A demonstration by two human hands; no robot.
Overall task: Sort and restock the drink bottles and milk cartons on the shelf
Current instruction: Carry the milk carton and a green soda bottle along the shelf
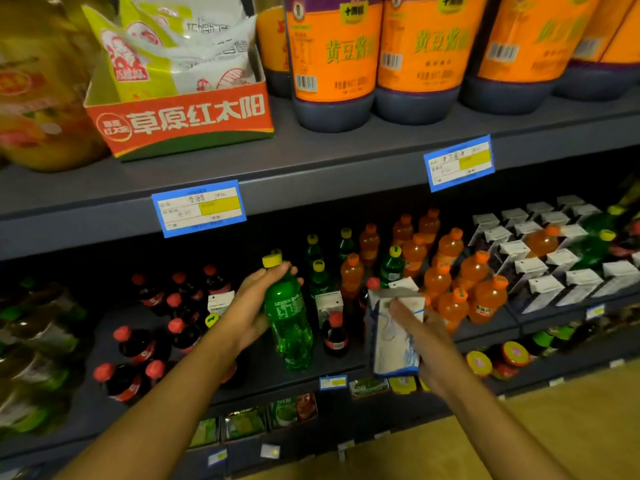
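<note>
The green bottle [289, 320] with a yellow cap is upright in the left hand [254, 306], whose fingers wrap its shoulder and neck from the left; its base is at the shelf [263, 358] near the front edge, though whether it rests on the board or hangs just above cannot be told. Just to its right, the right hand [420, 327] is closed around a white and blue milk carton [393, 332], held upright in front of the shelf's front edge with its folded top toward the back.

Between the two held items a small red-capped dark bottle [335, 332] stands on the shelf, with a small white carton [329, 304] behind it. To the left of the left forearm, more red-capped dark bottles [135, 344] stand in loose rows toward the shelf's left end. Behind the green bottle, other green bottles [318, 275] with yellow caps stand toward the back. To the right of them is a cluster of orange bottles [450, 271], and beyond these, toward the right end, rows of white cartons [554, 282], with one orange bottle and a green one lying among them.

The board above carries large orange-labelled jugs [332, 64] and a red cardboard tray [180, 119] of packets; two blue price tags [199, 207] hang on its front edge.
</note>
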